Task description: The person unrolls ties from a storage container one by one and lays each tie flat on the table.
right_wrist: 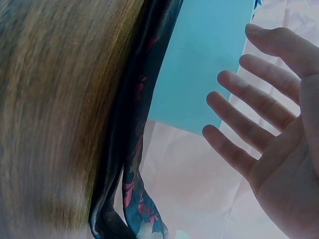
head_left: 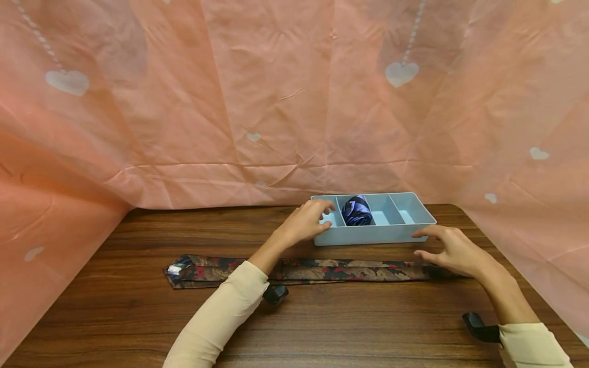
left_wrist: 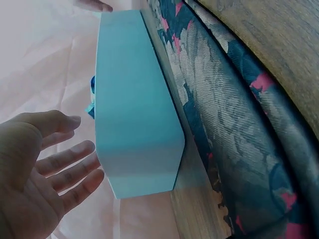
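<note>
A light blue organizer box (head_left: 368, 235) with several compartments stands toward the back of the table. In its second compartment from the left sits a rolled necktie (head_left: 357, 211), striped purple and black. My left hand (head_left: 306, 221) is at the box's left end, fingers spread and loosely bent over the rim, holding nothing. Beside the right end, my right hand (head_left: 453, 249) is held with thumb and fingers apart. In the right wrist view its fingers (right_wrist: 244, 119) are spread next to the box wall. A dark floral necktie (head_left: 349, 271) lies lengthwise across the table in front of the box, passing under my left forearm.
Peach-coloured cloth (head_left: 276, 102) with pale hearts hangs behind and along both sides of the brown wooden table (head_left: 359, 327). Black wrist straps with mounts (head_left: 275, 295) stick out from both forearms, close over the tabletop.
</note>
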{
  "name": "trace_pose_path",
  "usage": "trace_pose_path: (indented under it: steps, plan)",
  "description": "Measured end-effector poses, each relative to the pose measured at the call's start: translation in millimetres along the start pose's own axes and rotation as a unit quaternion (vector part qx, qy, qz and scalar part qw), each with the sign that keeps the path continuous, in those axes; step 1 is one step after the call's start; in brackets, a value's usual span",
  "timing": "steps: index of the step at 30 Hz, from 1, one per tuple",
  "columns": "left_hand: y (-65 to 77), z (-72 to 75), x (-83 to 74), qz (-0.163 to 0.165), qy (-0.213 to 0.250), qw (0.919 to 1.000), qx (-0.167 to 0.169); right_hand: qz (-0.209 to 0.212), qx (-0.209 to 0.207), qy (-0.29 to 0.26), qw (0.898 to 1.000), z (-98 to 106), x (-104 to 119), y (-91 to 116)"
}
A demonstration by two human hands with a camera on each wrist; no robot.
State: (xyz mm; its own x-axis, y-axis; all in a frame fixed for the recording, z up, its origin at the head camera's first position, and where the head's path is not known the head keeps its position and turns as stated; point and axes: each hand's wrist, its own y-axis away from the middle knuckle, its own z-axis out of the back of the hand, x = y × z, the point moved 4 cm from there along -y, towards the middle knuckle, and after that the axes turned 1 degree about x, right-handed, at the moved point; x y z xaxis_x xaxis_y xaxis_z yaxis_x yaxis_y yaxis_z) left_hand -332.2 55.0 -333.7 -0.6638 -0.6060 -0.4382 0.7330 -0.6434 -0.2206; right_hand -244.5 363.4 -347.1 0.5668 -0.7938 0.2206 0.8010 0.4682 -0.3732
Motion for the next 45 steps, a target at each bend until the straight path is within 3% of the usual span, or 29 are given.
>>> trace_pose_path:
  steps: [6, 20, 29, 36, 45]
  plan:
    - [-7.0, -0.7, -5.4, 0.000, -0.019, 0.9998, -0.004, 0.000, 0.000, 0.005, 1.000, -0.8, -0.5, 0.0]
    - [-25.6, -6.6, -15.9, -0.020, -0.003, 0.9998, -0.009, 0.003, -0.004, -0.004, 1.000, -1.5, -0.2, 1.8]
    - [-30.7, -13.0, -17.1, -0.002, 0.014, 0.9999, -0.003, 0.001, -0.006, -0.002, 1.000, -0.3, 0.9, 0.4]
    - [-37.8, -18.1, -18.2, 0.004, -0.001, 1.0000, -0.007, 0.001, -0.007, -0.002, 1.000, -0.2, 0.8, 2.4]
    - [-45.2, -27.7, -15.1, 0.035, -0.018, 0.9992, 0.007, -0.024, 0.012, -0.019, 0.999, -0.3, 4.2, 1.1]
